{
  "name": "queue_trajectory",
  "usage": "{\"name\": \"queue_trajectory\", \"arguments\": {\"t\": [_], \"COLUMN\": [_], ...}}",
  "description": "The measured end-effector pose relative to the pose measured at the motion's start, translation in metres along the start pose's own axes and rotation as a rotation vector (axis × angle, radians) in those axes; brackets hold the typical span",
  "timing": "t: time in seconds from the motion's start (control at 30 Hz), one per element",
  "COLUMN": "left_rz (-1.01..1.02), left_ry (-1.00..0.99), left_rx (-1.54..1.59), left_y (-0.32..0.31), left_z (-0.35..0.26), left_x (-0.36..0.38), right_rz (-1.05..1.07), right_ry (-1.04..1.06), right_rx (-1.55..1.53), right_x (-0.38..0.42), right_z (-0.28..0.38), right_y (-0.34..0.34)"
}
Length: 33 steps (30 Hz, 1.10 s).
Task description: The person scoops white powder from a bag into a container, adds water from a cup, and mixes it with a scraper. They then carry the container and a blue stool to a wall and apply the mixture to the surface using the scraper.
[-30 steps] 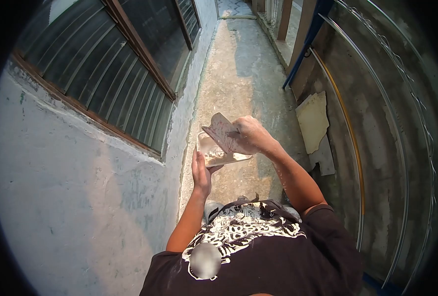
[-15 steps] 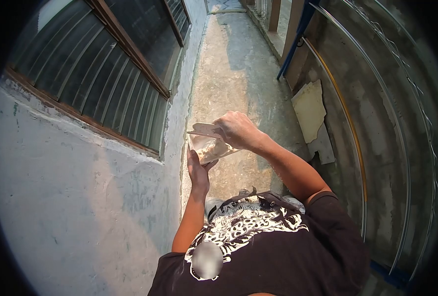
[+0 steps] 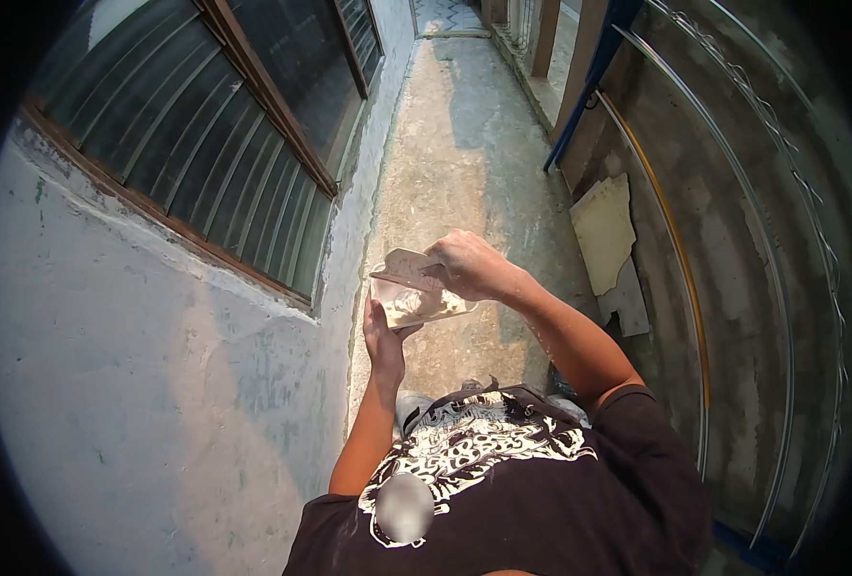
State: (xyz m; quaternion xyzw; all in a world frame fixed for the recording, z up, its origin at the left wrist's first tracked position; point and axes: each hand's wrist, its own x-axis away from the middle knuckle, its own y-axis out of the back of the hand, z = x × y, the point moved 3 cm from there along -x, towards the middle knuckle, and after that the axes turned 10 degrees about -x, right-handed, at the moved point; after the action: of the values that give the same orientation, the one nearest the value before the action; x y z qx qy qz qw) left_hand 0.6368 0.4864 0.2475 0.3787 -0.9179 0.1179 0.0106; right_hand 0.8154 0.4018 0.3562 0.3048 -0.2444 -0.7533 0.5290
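Observation:
My left hand (image 3: 384, 338) is wrapped round the near left side of a small pale container (image 3: 394, 314), holding it up from below. Whitish, lumpy paste (image 3: 431, 302) lies inside. Above it, my right hand (image 3: 474, 265) grips a flat, light-coloured scraper (image 3: 408, 268) with rounded corners. The scraper's blade slants over the container's far left rim and overlaps the opening in this view. White residue marks the fingers of my right hand, and its fingertips are partly hidden behind the knuckles.
On the left runs a rough, whitish wall (image 3: 157, 384) with a brown-framed louvre window (image 3: 205, 163). A narrow concrete walkway (image 3: 445, 182) stretches ahead. To the right, metal rods and a yellow pipe (image 3: 673, 240) stand along a grey wall, near a broken board (image 3: 603, 230).
The scraper has tilted so more of its flat face shows, and my right hand has shifted slightly right and down. The container now shows more of the paste. The view has moved a little.

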Motion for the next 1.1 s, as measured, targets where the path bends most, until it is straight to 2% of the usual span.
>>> {"name": "queue_trajectory", "arguments": {"t": [0.03, 0.1, 0.13, 0.23, 0.37, 0.5, 0.57, 0.67, 0.83, 0.9, 0.97, 1.07, 1.1], "left_rz": [-0.004, -0.132, -0.123, -0.107, -0.027, -0.070, -0.189, -0.143, -0.109, -0.217, -0.191, -0.155, -0.157], "left_ry": [-0.002, 0.088, 0.090, 0.009, 0.009, 0.013, 0.058, 0.010, 0.086, 0.165, 0.124, 0.077, 0.062], "left_rx": [0.000, 0.006, 0.013, -0.030, -0.010, -0.031, -0.031, -0.039, -0.060, -0.026, 0.017, 0.001, -0.019], "left_y": [0.001, -0.004, -0.007, -0.007, 0.005, -0.002, -0.003, -0.002, 0.004, 0.004, 0.003, -0.006, -0.007], "left_z": [0.003, 0.004, 0.002, 0.004, -0.001, -0.004, 0.001, -0.005, -0.008, -0.001, 0.007, 0.003, 0.000], "left_x": [0.001, 0.006, 0.008, 0.008, 0.009, 0.020, 0.021, 0.019, 0.026, 0.029, 0.028, 0.022, 0.019], "right_rz": [0.002, 0.061, -0.002, -0.082, 0.015, 0.028, 0.025, -0.045, 0.090, 0.032, -0.039, -0.268, -0.266], "right_ry": [0.004, -0.119, -0.127, -0.036, -0.011, -0.132, -0.099, 0.089, -0.026, -0.108, -0.107, -0.068, -0.065], "right_rx": [-0.001, 0.174, 0.191, 0.032, -0.053, 0.033, 0.060, -0.078, -0.323, -0.238, -0.222, -0.206, -0.202], "right_x": [-0.001, -0.004, -0.005, -0.008, -0.006, -0.010, -0.011, -0.013, -0.002, -0.003, -0.006, -0.012, -0.011], "right_z": [-0.002, -0.001, -0.002, 0.003, 0.008, 0.005, 0.007, 0.023, 0.027, 0.021, 0.019, 0.023, 0.029], "right_y": [0.004, 0.013, 0.011, -0.004, -0.001, 0.012, 0.003, -0.024, -0.035, -0.028, -0.032, -0.042, -0.041]}}
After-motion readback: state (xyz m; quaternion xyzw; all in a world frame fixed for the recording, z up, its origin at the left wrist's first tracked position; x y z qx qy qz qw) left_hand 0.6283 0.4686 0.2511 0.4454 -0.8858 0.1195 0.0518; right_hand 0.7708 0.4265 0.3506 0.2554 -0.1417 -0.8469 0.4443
